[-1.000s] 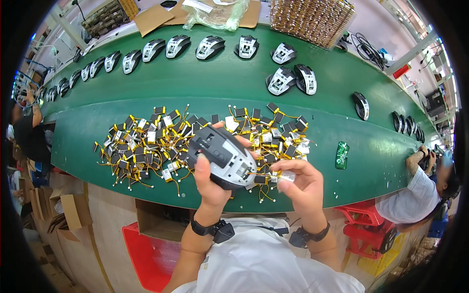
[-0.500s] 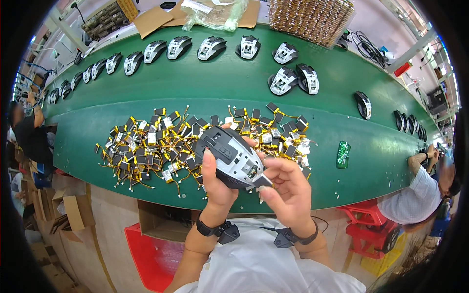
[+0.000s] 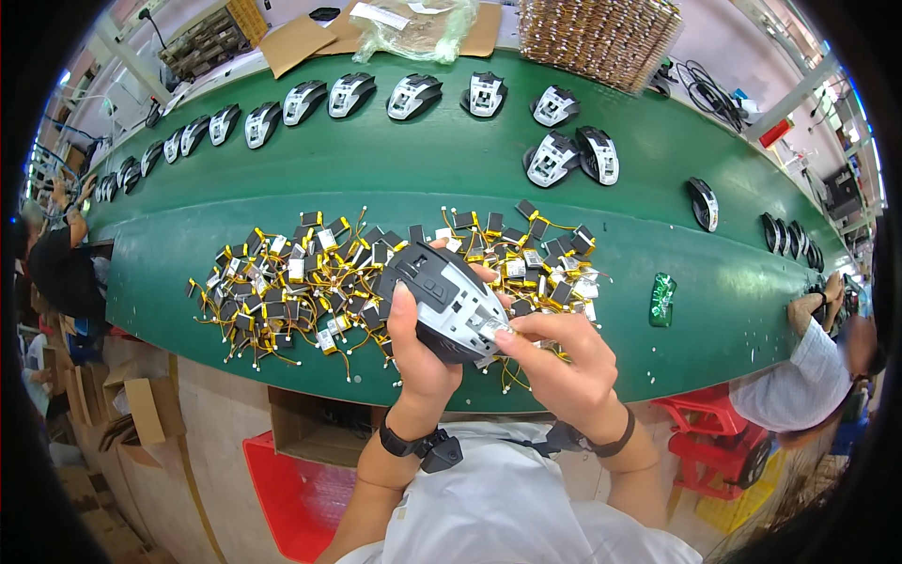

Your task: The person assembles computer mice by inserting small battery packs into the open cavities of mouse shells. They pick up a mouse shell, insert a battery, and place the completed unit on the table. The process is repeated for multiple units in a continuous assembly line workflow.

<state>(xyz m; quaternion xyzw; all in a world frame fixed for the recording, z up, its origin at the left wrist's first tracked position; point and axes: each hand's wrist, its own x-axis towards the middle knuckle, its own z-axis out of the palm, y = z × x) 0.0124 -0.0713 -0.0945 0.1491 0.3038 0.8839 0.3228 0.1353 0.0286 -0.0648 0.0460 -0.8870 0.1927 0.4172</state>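
Observation:
A black and light-grey computer mouse (image 3: 440,299) rests in my left hand (image 3: 423,362), its open end turned toward my right hand. My left thumb lies along the near side and the fingers wrap beneath the far side. My right hand (image 3: 568,367) is pinched at the open end, thumb and index finger on a small silvery piece that looks like a flat battery (image 3: 492,328); the fingertips partly cover it. Below the mouse, a loose pile of small flat batteries (image 3: 282,282) with yellow tape and thin wires spreads over the green table (image 3: 413,169).
More mice (image 3: 413,96) stand in a curved row along the far side. A green packet (image 3: 661,299) lies to the right. At the back are a tray of small parts (image 3: 598,42) and clear plastic wrap (image 3: 413,33). A red crate (image 3: 272,489) sits below; co-workers sit at both sides.
My right fingers have closed in on the mouse's open end. The dark flat piece that hung at the fingertips no longer shows there; a silvery surface does. My left hand stays nearly still.

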